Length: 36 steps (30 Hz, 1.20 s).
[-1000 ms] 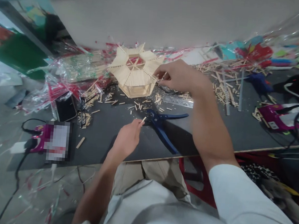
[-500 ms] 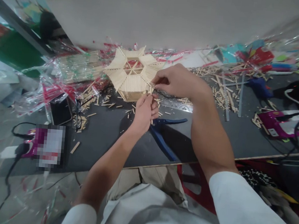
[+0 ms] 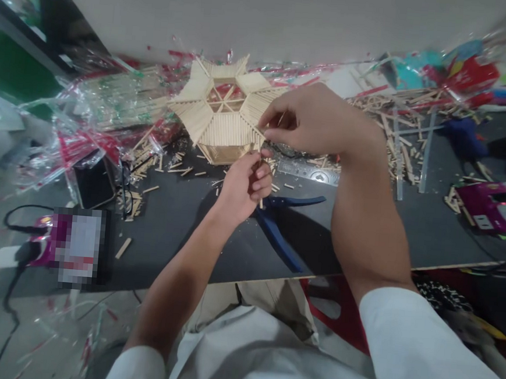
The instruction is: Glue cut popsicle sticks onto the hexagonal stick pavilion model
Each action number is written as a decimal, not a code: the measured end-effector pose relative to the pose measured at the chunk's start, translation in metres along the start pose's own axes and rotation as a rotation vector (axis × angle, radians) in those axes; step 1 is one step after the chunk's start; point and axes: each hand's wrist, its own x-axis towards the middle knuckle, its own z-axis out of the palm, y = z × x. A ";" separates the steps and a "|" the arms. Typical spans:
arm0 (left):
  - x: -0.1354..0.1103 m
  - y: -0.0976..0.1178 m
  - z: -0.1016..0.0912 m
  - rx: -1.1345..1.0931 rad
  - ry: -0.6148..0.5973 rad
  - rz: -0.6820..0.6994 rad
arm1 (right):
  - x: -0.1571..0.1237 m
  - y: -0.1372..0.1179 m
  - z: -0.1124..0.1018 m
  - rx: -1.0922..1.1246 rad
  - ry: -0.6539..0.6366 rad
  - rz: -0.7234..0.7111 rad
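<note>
A hexagonal roof model (image 3: 221,114) built of thin wooden sticks stands at the back of the dark table (image 3: 175,230). My right hand (image 3: 315,121) is pinched at the model's right front edge, fingers closed on a small stick there. Just below it, my left hand (image 3: 247,183) is closed around a short wooden stick (image 3: 261,202) that pokes out under the fingers, close to the model's front corner. Blue-handled cutters (image 3: 282,230) lie on the table under my hands.
Loose stick offcuts (image 3: 171,168) litter the table around the model. Crinkled clear and red plastic wrap (image 3: 96,124) lies at the left beside a dark phone (image 3: 93,180). A purple glue gun (image 3: 486,205) sits at the right, another purple device (image 3: 45,240) with a cable at the left.
My left hand rose from the table with the short stick up to the model's front corner, beside my right hand. The view shifted slightly.
</note>
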 end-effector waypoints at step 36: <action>0.009 0.006 -0.001 -0.066 0.014 -0.093 | 0.010 -0.003 0.011 -0.037 0.057 0.057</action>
